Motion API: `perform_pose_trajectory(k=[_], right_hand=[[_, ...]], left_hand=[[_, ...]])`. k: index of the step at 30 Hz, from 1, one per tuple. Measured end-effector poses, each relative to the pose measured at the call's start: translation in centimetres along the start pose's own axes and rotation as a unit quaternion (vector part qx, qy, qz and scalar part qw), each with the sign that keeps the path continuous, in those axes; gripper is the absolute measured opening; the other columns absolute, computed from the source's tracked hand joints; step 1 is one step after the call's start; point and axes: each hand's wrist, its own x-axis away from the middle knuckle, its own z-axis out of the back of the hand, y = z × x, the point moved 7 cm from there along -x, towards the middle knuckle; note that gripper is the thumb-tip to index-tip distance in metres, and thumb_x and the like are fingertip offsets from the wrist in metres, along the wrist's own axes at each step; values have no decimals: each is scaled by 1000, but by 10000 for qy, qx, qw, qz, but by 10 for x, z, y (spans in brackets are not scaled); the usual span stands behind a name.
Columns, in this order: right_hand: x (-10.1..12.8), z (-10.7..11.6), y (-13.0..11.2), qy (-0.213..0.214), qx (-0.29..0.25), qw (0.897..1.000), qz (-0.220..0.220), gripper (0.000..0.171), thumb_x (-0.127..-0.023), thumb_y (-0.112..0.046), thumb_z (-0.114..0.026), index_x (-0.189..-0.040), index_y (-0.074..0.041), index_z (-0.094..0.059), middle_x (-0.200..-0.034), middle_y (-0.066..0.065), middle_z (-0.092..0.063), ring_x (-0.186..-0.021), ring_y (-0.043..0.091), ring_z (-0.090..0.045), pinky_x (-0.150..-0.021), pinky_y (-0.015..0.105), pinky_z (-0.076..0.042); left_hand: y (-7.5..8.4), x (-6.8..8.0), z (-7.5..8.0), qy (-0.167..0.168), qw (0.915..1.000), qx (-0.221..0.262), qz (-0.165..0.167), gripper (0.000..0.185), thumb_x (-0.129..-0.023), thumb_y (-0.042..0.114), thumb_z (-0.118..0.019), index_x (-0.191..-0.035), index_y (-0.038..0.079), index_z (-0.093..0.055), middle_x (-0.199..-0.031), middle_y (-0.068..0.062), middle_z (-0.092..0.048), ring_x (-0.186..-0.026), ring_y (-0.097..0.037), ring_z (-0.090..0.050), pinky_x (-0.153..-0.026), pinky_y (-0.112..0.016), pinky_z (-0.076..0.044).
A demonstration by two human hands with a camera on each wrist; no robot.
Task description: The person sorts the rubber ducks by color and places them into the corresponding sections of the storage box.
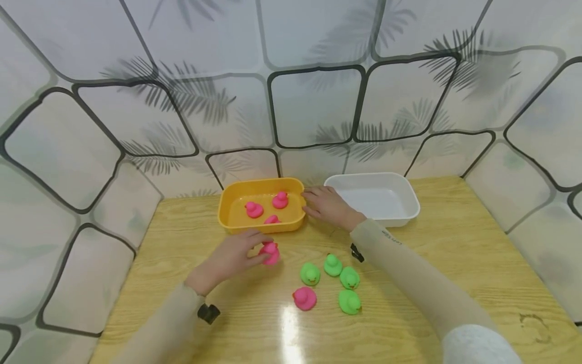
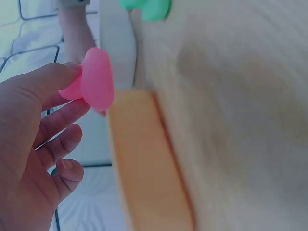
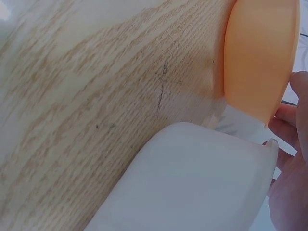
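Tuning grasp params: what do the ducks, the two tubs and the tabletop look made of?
Pink duck in the left hand: likely soft rubber or vinyl, matte, rounded moulded form. Yellow tub and white tub: seemingly moulded plastic, smooth, rounded rims. Table: wood-grain surface, possibly laminate, glossy with lamp glare.

Wood-grain desk [image 1: 454, 263]. On it: yellow tub [image 1: 236, 222] at back center, white tub [image 1: 404, 212] just to its right, 4 green ducks [image 1: 333, 265] plus 1 pink duck [image 1: 304, 298] clustered nearer the front edge.

The left grip [image 1: 232, 257] pinches with thumb and fingertips, while the right grip [image 1: 327, 206] lies relaxed, fingers extended.
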Motion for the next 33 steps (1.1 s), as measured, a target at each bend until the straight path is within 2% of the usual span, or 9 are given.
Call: perform_pose_trajectory(k=[7, 11, 15, 23, 28, 33], right_hand=[[-1, -1, 1, -28, -9, 10000, 19, 49, -108, -32, -57, -146, -1, -57, -149, 16, -55, -139, 38, -48, -117, 59, -35], [-1, -1, 1, -38, -16, 10000, 27, 50, -108, -33, -56, -146, 0, -57, -149, 16, -55, -139, 38, -48, -117, 59, -35], [0, -1, 2, -45, -53, 10000, 5, 50, -108, -33, -56, -146, 0, -57, -149, 16, -55, -140, 38, -48, -117, 59, -35], [0, -3, 2, -83, -39, 10000, 21, 49, -108, -31, -57, -146, 0, -56, -149, 16, -55, -139, 38, -48, -115, 59, -37], [1, -2, 2, -92, -25, 10000, -11, 49, -108, -32, -57, -146, -1, -56, -149, 16, -55, -139, 38, -48, -116, 59, -36], [0, -1, 2, -88, -39, 9999, 29, 50, -108, -32, -56, -146, 0, -56, -149, 16, -55, -139, 38, -48, -116, 59, -36]], left_hand=[[-15, -8, 32, 396, 9986, -327, -141, 35, -88, 24, -86, -117, 10, -74, -106, -5, -72, -94, -22, -66, -78, -40, -59], [-25, -14, 47, 508, 9983, -258, -158, 37, -88, 20, -86, -120, 8, -74, -104, -5, -73, -91, -23, -66, -75, -40, -58], [-37, -21, 57, 428, 9989, -180, -23, 34, -90, 19, -84, -120, 6, -74, -102, -5, -73, -91, -24, -65, -76, -42, -57], [-63, -40, 67, 130, 9993, -222, 284, 27, -95, 18, -79, -116, 2, -72, -106, -9, -73, -98, -30, -66, -91, -48, -54], [-78, -51, 71, 97, 9978, -384, 533, 27, -95, 20, -79, -115, 4, -71, -106, -11, -73, -98, -33, -65, -87, -50, -55], [-91, -61, 76, -15, 9957, -521, 768, 28, -95, 18, -77, -118, 4, -70, -109, -13, -73, -100, -34, -67, -91, -53, -55]])
